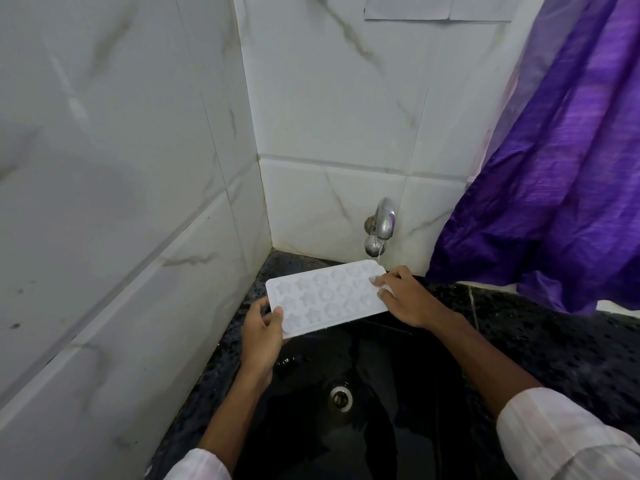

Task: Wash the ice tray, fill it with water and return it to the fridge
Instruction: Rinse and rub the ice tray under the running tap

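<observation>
White marbled tiles back a black sink, over which the ice tray is held: left hand pinching its near corner, right hand pressed on its far end; tilted under the tap, water could be spilled from the moulds

This was a home wash corner, most likely in a kitchen. White marble-patterned wall tiles met in a corner above a black speckled stone counter. Set into it was a glossy black sink with a round metal drain. A chrome wall tap ran water, and a purple fabric curtain hung at the right.
</observation>
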Tool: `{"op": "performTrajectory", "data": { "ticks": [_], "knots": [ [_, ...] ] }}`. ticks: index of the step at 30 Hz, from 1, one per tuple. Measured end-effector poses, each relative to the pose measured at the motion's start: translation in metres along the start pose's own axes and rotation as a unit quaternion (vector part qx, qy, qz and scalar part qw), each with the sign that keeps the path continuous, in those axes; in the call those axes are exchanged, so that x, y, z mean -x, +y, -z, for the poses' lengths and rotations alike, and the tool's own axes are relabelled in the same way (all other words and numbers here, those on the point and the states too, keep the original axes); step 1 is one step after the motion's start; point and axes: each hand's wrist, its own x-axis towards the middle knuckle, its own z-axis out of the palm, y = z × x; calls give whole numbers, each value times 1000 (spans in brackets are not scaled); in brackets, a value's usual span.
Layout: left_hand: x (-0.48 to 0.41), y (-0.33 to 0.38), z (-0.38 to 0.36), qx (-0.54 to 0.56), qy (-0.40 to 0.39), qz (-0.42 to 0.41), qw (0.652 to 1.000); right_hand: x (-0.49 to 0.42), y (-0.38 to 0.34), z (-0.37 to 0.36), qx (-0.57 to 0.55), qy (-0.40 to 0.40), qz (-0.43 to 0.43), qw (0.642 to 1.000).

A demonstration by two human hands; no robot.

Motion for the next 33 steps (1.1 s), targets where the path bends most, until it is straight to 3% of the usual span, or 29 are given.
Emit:
{"op": "performTrajectory", "data": {
  "ticks": [21,33],
  "knots": [
    [-4,-3,-2,6,12,17,1000,-4,5,-1,20,6,22,1000],
    [-11,-3,-13,61,53,40,996,-7,4,5,-113,54,-8,992]
  ]
}}
